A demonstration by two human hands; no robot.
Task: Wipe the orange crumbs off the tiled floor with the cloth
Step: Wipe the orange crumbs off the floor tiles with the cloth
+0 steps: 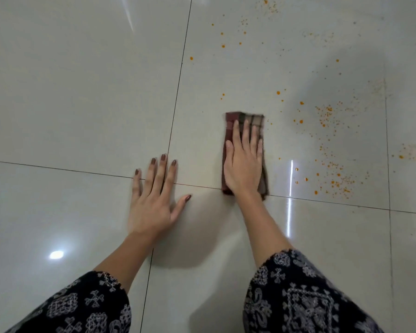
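Head view: right hand [244, 162] flat on cloth [246, 122]

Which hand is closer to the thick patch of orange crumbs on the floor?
The right hand. It presses flat on the folded cloth, just left of the orange crumbs. The left hand rests flat on bare tile farther left, beyond the cloth.

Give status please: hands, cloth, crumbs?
Right hand flat on folded cloth. Left hand flat on floor. Orange crumbs remain right. Nothing blocking.
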